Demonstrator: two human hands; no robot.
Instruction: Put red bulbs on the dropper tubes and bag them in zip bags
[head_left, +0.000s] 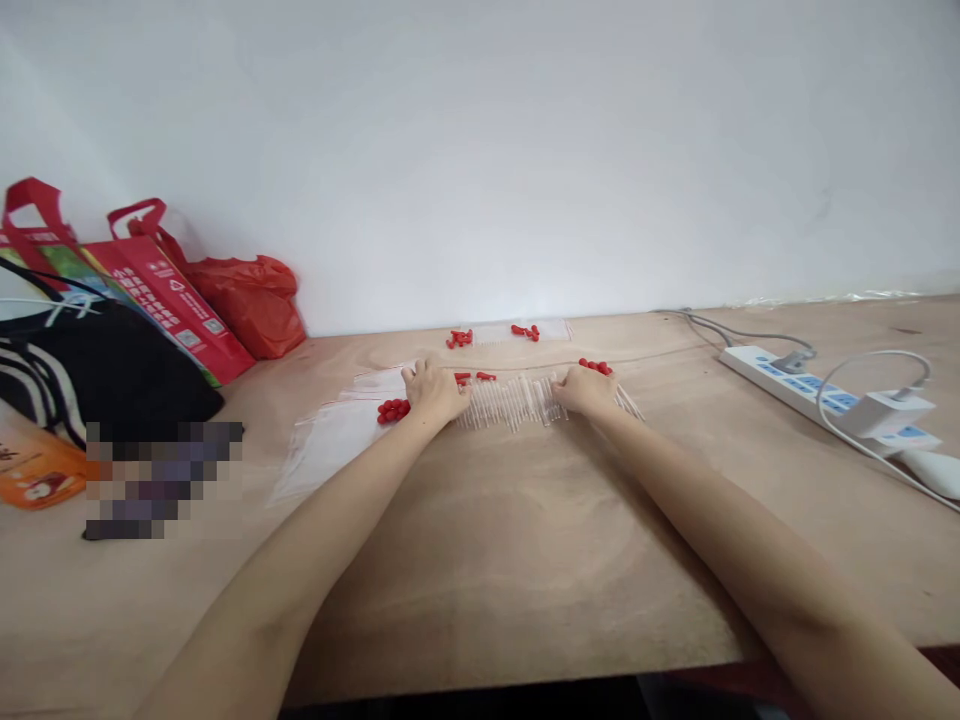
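Note:
Both my arms reach forward over a wooden table (480, 540). A row of clear thin plastic tubes (514, 402) lies between my hands. My left hand (431, 392) rests palm down on the left end of the row. My right hand (583, 388) rests on the right end, fingers curled over the tubes. Small red caps lie in little heaps: one cluster (392, 409) by my left hand, a few (474, 377) behind the tubes, some (596, 366) behind my right hand. Two more heaps (459, 339) (526, 331) lie near the wall.
Clear plastic bags (330, 440) lie flat to the left of the tubes. Red shopping bags (180, 295) and a black bag (97, 370) stand at the far left. A white power strip (817, 392) with cables and a plugged charger lies at the right. A white wall stands behind.

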